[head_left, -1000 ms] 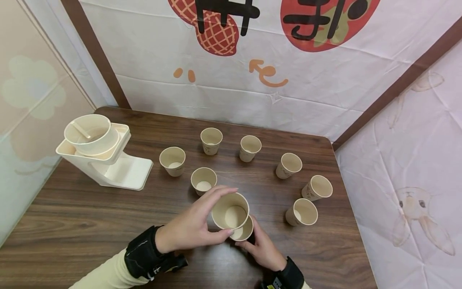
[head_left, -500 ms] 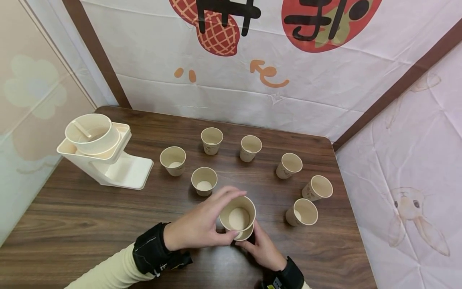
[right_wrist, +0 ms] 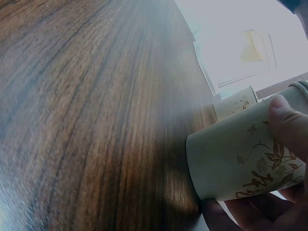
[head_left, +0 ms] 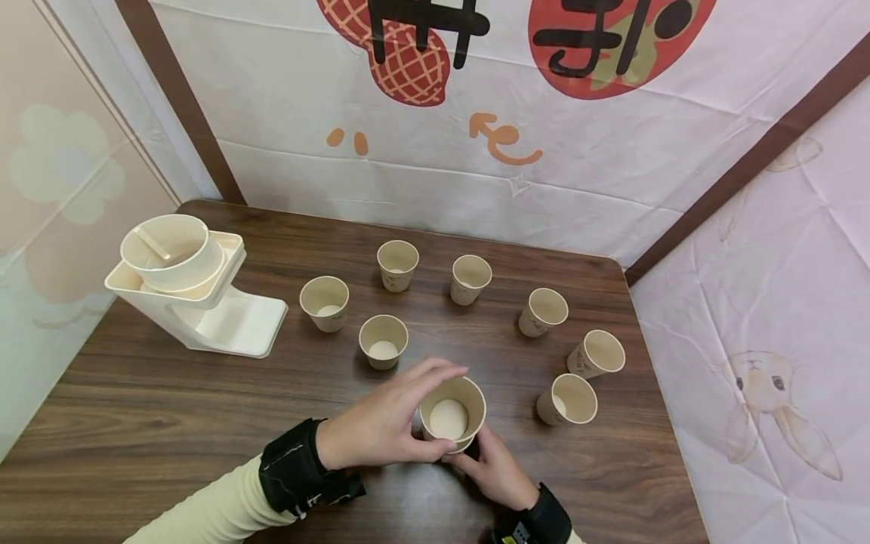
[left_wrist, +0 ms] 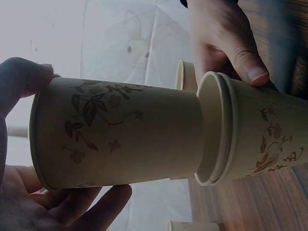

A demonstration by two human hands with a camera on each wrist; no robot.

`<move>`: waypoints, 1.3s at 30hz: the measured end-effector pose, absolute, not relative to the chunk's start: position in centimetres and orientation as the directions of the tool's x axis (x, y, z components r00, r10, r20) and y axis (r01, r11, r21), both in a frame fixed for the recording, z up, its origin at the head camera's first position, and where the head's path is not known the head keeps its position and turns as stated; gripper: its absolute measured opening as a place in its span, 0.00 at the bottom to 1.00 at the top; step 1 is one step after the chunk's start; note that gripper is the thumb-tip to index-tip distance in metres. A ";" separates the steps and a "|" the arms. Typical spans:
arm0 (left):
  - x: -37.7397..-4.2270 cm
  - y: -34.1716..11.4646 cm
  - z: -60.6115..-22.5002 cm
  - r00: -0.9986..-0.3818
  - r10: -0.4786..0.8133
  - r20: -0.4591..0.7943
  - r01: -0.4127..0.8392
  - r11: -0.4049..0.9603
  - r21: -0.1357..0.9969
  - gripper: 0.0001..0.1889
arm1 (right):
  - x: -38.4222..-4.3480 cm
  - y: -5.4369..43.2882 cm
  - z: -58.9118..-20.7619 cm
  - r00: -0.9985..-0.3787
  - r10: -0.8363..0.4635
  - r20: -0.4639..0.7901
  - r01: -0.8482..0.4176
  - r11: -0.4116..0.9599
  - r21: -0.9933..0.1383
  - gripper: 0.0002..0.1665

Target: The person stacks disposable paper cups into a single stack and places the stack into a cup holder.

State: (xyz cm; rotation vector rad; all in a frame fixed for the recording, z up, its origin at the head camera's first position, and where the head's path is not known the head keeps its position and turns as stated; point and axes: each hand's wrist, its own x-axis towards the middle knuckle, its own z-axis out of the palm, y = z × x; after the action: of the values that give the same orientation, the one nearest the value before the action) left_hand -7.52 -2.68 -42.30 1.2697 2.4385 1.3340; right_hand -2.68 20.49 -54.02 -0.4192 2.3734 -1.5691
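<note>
My left hand [head_left: 387, 423] grips a beige paper cup [left_wrist: 115, 134] near its rim, thumb on one side and fingers on the other. That cup's bottom is right at the mouth of a nested stack of paper cups [left_wrist: 267, 130], where two rims show. My right hand [head_left: 501, 470] is curled round the stack, whose base meets the table in the right wrist view. Brown leaf and flower prints mark the cups. From the head view the upper cup hides most of the stack.
Beyond my hands, several single paper cups stand upright in a loose arc, among them one near cup [head_left: 384, 341] and a right-hand cup [head_left: 567, 399]. A cream stand [head_left: 238, 321] at left carries a bowl [head_left: 173, 253]. Printed cloth [head_left: 421, 181] hangs behind the table.
My left hand has moved right and slightly nearer with its cup, from beside and partly over the stack to right over it. The right hand and the stack stay in place.
</note>
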 end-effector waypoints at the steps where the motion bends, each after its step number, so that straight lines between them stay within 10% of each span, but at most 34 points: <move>1: -7.5 -2.7 -42.4 -0.655 0.698 0.288 0.619 0.278 0.735 0.42 | -2.7 20.5 -54.1 -0.923 -0.381 -0.059 -0.097 0.376 -0.922 0.47; 39: -7.3 -2.1 -46.3 -0.669 0.701 0.248 0.631 0.359 0.687 0.44 | -2.5 20.8 -54.5 -0.914 -0.405 -0.031 -0.137 0.378 -0.916 0.41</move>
State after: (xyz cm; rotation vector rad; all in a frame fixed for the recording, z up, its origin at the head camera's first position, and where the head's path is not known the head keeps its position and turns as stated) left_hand -7.25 -2.12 -46.31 1.2361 2.5162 1.2099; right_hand -2.53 20.76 -54.50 -0.4807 2.3897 -1.5509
